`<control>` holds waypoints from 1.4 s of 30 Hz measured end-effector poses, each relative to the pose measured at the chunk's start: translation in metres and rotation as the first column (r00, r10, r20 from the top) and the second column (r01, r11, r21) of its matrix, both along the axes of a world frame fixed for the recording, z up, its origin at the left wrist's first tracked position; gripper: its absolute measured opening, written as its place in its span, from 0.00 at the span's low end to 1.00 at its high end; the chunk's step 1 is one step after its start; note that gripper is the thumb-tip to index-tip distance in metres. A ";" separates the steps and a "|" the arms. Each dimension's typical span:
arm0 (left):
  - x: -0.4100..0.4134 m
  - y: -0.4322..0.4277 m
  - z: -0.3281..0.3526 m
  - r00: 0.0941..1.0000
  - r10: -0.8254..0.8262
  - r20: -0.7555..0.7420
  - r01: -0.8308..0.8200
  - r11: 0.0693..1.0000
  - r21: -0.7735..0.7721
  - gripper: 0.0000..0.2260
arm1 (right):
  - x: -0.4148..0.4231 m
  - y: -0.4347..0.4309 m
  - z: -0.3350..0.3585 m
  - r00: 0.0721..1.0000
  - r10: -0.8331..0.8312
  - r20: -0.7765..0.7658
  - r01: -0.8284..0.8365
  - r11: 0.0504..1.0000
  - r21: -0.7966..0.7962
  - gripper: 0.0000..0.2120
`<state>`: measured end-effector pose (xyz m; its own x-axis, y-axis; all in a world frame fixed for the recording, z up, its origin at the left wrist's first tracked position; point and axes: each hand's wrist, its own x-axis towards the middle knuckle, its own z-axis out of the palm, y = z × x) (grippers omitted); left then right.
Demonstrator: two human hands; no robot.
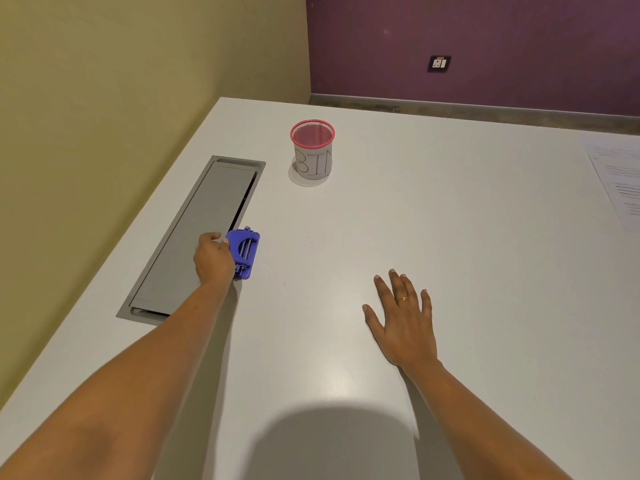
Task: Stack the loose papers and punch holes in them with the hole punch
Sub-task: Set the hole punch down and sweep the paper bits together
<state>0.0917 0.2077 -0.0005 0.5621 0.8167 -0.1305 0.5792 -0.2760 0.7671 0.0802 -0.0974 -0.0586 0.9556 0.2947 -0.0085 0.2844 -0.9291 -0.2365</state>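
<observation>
Your left hand has its fingers curled around the near-left end of the blue hole punch, thumb on the far side and fingertips touching its edge; whether the grip is fully closed you cannot tell, since the back of the hand hides it. The punch lies on the white table, just beside the right edge of the grey cable hatch set flush into the surface.

Your right hand lies flat on the table, palm down, fingers spread and holding nothing, a gold ring on one finger. It is well apart from the punch.

Further out, a red-rimmed mesh cup with a paper label reading "BIN" stands upright past the hatch. The loose papers lie at the far right edge of the table, partly cut off by the frame.

A yellow wall runs along the left side; a purple wall behind carries a dark socket plate.
</observation>
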 end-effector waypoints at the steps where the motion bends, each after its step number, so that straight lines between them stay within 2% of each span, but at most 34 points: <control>1: -0.003 -0.005 0.001 1.000 -0.001 -0.013 0.003 0.991 0.131 0.12 | 0.000 0.000 0.000 1.000 -0.001 0.002 0.001 1.000 -0.002 0.28; 2: -0.006 -0.012 0.001 1.000 -0.027 -0.011 0.029 0.963 0.269 0.12 | 0.000 0.000 0.000 1.000 -0.001 0.003 0.001 1.000 -0.002 0.28; 4: -0.019 -0.033 -0.004 0.979 -0.202 0.014 0.174 0.877 0.448 0.11 | 0.000 0.000 0.002 1.000 0.004 0.005 -0.004 1.000 -0.001 0.28; 6: -0.035 -0.054 -0.018 0.912 -0.410 -0.006 0.357 0.788 0.502 0.10 | 0.000 0.001 0.002 1.000 0.012 -0.002 -0.012 1.000 -0.007 0.28; 8: -0.049 -0.065 -0.034 0.868 -0.495 -0.039 0.445 0.741 0.504 0.09 | 0.001 0.004 0.003 1.000 0.006 -0.012 -0.006 1.000 0.002 0.27; 11: -0.051 -0.063 -0.045 0.888 -0.455 -0.064 0.431 0.778 0.457 0.10 | 0.008 0.020 0.013 1.000 0.014 -0.006 -0.014 0.995 0.102 0.23; 15: -0.045 -0.058 -0.048 0.894 -0.432 -0.116 0.433 0.768 0.473 0.11 | 0.015 0.065 0.022 0.975 0.196 -0.102 -0.157 0.939 0.306 0.14; 18: -0.043 -0.059 -0.049 0.890 -0.416 -0.186 0.449 0.728 0.518 0.11 | 0.017 0.101 0.025 0.941 0.246 -0.232 -0.107 0.867 0.486 0.13; 21: -0.042 -0.060 -0.049 0.893 -0.369 -0.257 0.449 0.699 0.557 0.12 | 0.021 0.125 0.025 0.919 0.234 -0.318 -0.012 0.822 0.570 0.14; 27: -0.043 -0.060 -0.050 0.890 -0.343 -0.301 0.456 0.651 0.607 0.13 | 0.029 0.138 0.022 0.912 0.215 -0.349 0.045 0.794 0.607 0.10; 32: -0.042 -0.060 -0.050 0.883 -0.349 -0.314 0.469 0.635 0.614 0.15 | 0.029 0.147 0.023 0.911 0.223 -0.347 0.028 0.805 0.593 0.07; 37: -0.043 -0.060 -0.051 0.876 -0.347 -0.336 0.483 0.639 0.598 0.16 | 0.031 0.149 0.025 0.913 0.298 -0.278 -0.137 0.867 0.479 0.09; 42: -0.042 -0.060 -0.049 0.841 -0.406 -0.357 0.538 0.554 0.636 0.15 | 0.039 0.139 0.026 0.918 0.323 -0.227 -0.220 0.896 0.386 0.10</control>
